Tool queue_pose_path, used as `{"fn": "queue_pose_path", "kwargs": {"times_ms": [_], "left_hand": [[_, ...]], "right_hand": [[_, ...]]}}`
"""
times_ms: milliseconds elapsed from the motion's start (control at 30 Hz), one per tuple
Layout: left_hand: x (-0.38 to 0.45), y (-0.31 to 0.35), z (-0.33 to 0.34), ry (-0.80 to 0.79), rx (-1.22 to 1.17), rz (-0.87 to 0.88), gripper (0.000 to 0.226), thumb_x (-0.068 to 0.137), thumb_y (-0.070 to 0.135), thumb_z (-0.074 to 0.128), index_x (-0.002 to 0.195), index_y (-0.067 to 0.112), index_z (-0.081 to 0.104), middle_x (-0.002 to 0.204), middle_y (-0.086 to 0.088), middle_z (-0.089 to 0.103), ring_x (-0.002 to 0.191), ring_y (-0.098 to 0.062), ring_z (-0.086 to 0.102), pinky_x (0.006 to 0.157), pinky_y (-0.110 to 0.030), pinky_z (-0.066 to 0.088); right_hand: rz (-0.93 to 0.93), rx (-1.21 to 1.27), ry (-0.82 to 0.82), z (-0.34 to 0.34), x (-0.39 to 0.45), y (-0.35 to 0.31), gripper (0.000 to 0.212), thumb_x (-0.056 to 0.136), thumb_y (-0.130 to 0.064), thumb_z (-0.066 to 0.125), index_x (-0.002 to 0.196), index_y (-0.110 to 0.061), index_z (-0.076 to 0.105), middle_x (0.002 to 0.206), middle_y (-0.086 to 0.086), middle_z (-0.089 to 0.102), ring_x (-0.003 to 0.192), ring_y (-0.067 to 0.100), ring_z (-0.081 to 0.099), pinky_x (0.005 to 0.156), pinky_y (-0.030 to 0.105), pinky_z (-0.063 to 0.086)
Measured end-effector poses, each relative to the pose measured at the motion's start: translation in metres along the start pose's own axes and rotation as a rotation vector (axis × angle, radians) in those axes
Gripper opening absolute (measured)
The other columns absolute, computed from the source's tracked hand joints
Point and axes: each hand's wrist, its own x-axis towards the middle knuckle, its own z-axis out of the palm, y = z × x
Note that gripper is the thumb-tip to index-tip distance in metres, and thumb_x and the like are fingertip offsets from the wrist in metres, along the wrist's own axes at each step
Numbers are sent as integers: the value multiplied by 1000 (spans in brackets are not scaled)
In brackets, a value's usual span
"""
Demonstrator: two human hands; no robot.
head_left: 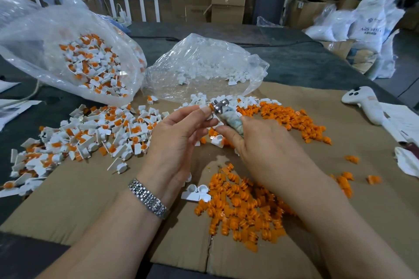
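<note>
My right hand (pixel 267 142) grips a small metal tool (pixel 223 108) whose handle is wrapped in pale tape, its steel head pointing up and left. My left hand (pixel 179 138) pinches a small orange piece at the tool's head with thumb and forefinger. A steel watch band sits on my left wrist. Loose orange plugs (pixel 240 206) lie heaped on the cardboard sheet (pixel 90 199) just below my hands, with more orange plugs (pixel 288 118) behind my right hand. Two empty white caps (pixel 197 191) lie beside the near heap.
A heap of assembled white-and-orange parts (pixel 86 136) spreads at the left. A clear bag of assembled parts (pixel 90 63) and a clear bag of white caps (pixel 204 65) lie behind. A white controller (pixel 362 104) and papers lie at the right. Cardboard boxes and a person stand beyond the table.
</note>
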Motion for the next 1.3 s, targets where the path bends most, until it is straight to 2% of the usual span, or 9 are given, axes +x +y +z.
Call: {"fn": "queue_pose_path", "kwargs": {"times_ms": [167, 267, 467, 567, 767, 867, 933, 1000, 1300], "left_hand": [[1, 6, -3, 1, 18, 26, 15, 79, 18, 79, 91, 9, 79, 86, -12, 77, 79, -17, 76, 58, -17, 54], [0, 6, -5, 4, 161, 69, 6, 88, 17, 78, 87, 14, 83, 85, -11, 78, 81, -21, 76, 61, -19, 55], [-5, 6, -3, -1, 392, 122, 6, 88, 23, 80, 83, 24, 84, 77, -7, 78, 72, -16, 75, 64, -17, 55], [-6, 5, -2, -10, 399, 121, 4, 86, 21, 81, 83, 21, 84, 78, -7, 78, 70, -17, 74, 65, -19, 57], [-6, 5, -6, -44, 418, 97, 5, 86, 23, 80, 85, 21, 84, 80, -9, 77, 72, -20, 74, 66, -21, 58], [-3, 4, -6, -74, 401, 14, 6, 85, 23, 81, 86, 18, 84, 79, -9, 76, 71, -20, 73, 63, -21, 56], [-2, 2, -6, -66, 414, -17, 4, 85, 20, 81, 84, 17, 84, 76, -9, 76, 68, -20, 72, 61, -22, 56], [-1, 0, -6, -66, 438, -13, 5, 86, 19, 81, 81, 17, 83, 74, -8, 75, 66, -19, 72, 60, -21, 56], [-2, -2, -6, -121, 550, 60, 13, 91, 16, 76, 79, 18, 82, 63, -2, 70, 61, -12, 68, 59, -17, 52]], "right_hand": [[59, 298, -89, -16, -5, 2, 56, 89, -72, 22, 78, -24, 49, 73, -3, 56, 66, 13, 53, 58, 33, 38], [149, 344, -6, -26, -3, 15, 55, 89, -72, 26, 78, -24, 50, 74, -2, 60, 68, 13, 57, 58, 32, 38], [348, 27, -4, -14, 13, 55, 47, 98, -62, 42, 110, -19, 55, 108, 7, 56, 99, 27, 56, 81, 42, 47], [390, -152, -63, 0, 16, 63, 51, 93, -63, 52, 113, -16, 57, 117, 12, 54, 112, 33, 52, 93, 49, 47], [365, -204, -146, 15, 22, 64, 58, 87, -67, 59, 117, -17, 55, 125, 11, 52, 119, 32, 47, 97, 50, 44], [179, 9, 9, 6, 22, 61, 47, 89, -52, 68, 128, -28, 57, 130, -1, 55, 122, 18, 51, 100, 44, 46], [-31, 392, 123, -3, 17, 52, 31, 90, -33, 74, 120, -33, 67, 115, -13, 66, 107, 1, 61, 94, 26, 51], [-157, 657, 92, -9, 10, 43, 23, 89, -20, 76, 110, -28, 74, 98, -12, 72, 94, 3, 68, 87, 19, 54], [-300, 479, 102, -1, 10, 32, 12, 85, -17, 79, 97, -19, 79, 92, -8, 69, 86, 4, 65, 81, 31, 55]]}}
